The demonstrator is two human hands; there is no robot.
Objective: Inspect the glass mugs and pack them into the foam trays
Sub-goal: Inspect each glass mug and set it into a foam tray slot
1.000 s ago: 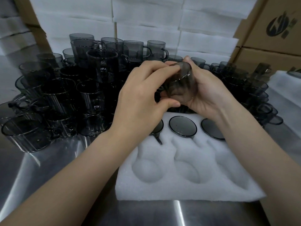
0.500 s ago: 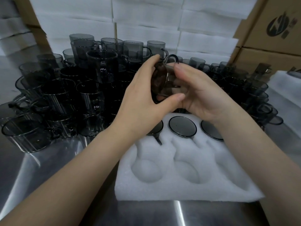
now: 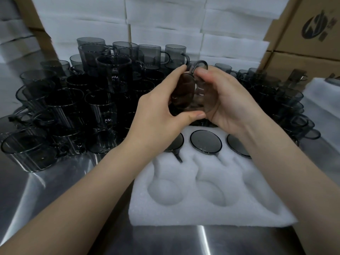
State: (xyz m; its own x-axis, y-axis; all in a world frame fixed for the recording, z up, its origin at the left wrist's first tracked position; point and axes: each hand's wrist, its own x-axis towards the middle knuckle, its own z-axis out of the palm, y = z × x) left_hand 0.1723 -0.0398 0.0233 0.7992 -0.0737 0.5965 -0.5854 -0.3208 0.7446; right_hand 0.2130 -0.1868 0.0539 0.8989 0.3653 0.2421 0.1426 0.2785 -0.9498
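A smoky grey glass mug (image 3: 185, 93) is held on its side above the foam tray (image 3: 206, 210), its handle pointing up. My left hand (image 3: 158, 115) grips its base end, thumb below and fingers on top. My right hand (image 3: 228, 102) cups the open end, fingers curled over the rim. The white tray has three mugs sunk upside down in its far row; the middle one (image 3: 205, 141) shows its round base. The near pockets (image 3: 164, 194) are hollow.
A dense crowd of grey glass mugs (image 3: 73, 107) covers the steel table (image 3: 36, 190) at left and behind my hands, some stacked. More mugs (image 3: 287, 100) stand at right. White foam sheets (image 3: 165, 24) are stacked at the back, cardboard boxes (image 3: 309, 34) at right.
The mug has been turned in my hands: its handle has come up to the top and its base now faces left toward my left hand. Both hands stayed above the tray.
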